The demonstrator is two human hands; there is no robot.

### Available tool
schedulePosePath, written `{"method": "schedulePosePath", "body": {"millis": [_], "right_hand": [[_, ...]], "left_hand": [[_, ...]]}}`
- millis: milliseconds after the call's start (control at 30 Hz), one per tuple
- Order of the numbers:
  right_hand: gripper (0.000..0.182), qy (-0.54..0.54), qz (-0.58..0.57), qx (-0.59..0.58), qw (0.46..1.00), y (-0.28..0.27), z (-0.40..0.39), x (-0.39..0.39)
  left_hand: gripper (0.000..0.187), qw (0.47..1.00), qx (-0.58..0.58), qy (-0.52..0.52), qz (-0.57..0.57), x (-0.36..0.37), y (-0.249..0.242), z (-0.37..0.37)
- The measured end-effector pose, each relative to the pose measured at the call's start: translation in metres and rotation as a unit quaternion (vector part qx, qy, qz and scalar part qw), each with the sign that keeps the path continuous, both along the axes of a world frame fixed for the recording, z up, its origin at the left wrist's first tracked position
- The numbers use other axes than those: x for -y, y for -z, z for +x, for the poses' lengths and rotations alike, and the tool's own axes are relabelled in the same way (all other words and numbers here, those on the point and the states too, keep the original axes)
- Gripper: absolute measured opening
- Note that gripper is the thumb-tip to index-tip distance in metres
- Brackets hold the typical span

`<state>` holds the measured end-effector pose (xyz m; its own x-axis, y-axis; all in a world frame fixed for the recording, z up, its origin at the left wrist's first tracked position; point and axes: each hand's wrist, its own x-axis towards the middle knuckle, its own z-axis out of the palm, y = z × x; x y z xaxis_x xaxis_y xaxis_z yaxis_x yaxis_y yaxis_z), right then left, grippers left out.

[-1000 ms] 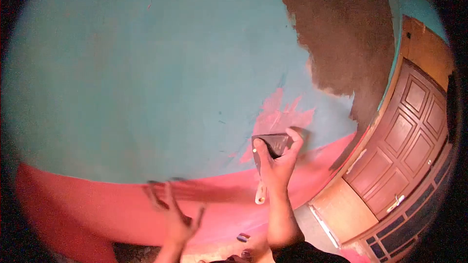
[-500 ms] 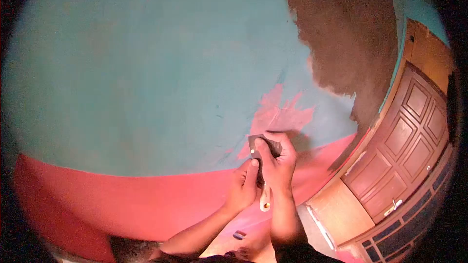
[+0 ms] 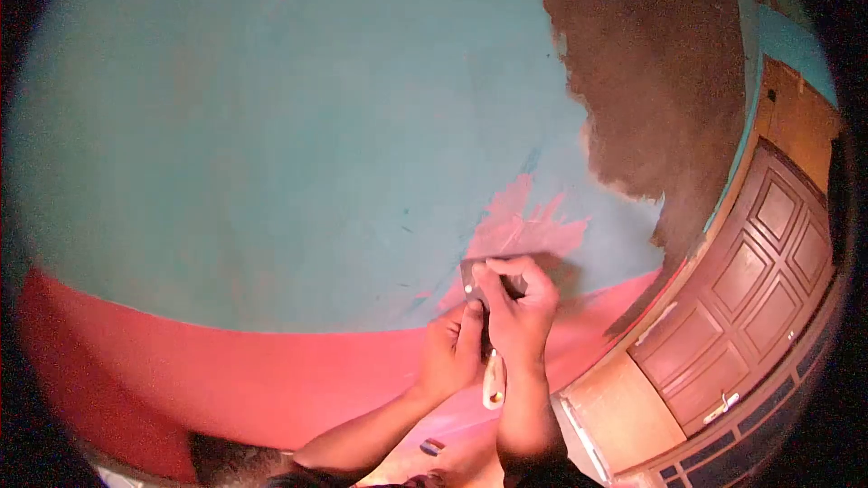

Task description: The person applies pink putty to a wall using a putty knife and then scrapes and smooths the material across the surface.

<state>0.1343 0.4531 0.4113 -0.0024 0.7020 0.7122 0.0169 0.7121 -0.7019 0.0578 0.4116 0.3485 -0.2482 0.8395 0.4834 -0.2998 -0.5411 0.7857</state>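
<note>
A scraper with a wide dark blade (image 3: 468,276) and a pale handle (image 3: 493,381) stands nearly upright against the wall, handle end down. My right hand (image 3: 522,303) grips it from the right, with the thumb on the blade and the fingers curled around the blade's far side. From the left, my left hand (image 3: 450,343) is closed near the neck, its thumb pointing up along the blade; its other fingers are partly hidden. Just above the blade lies a ragged pink patch (image 3: 533,233) where the blue-green paint is gone.
The blue-green wall (image 3: 271,145) has a red lower band (image 3: 271,370). A large rough brown area (image 3: 660,81) shows bare at upper right. Farther right is a brown panelled door (image 3: 750,271) with a handle. A small striped item (image 3: 432,445) lies below my hands.
The view has shifted slightly, so the wall and door appear a little displaced. Both hands stay on the scraper, and the pink patch looks much the same.
</note>
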Motion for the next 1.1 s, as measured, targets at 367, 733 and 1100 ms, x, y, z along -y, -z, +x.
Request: {"method": "schedulePosePath", "body": {"millis": [367,733,1100], "right_hand": [[0.014,-0.003,-0.057,0.030,0.998,-0.010,0.008,-0.004],[0.017,0.004,-0.031,0.047,0.998,-0.018,0.008,0.006],[0.020,-0.025,-0.026,0.072,0.997,-0.029,0.011,0.006]], "left_hand": [[0.047,1.000,-0.007,0.015,0.005,-0.009,0.004,0.000],[0.048,1.000,0.014,-0.006,0.005,-0.001,-0.014,0.005],[0.045,0.996,0.075,0.039,-0.004,0.003,-0.019,0.007]]}}
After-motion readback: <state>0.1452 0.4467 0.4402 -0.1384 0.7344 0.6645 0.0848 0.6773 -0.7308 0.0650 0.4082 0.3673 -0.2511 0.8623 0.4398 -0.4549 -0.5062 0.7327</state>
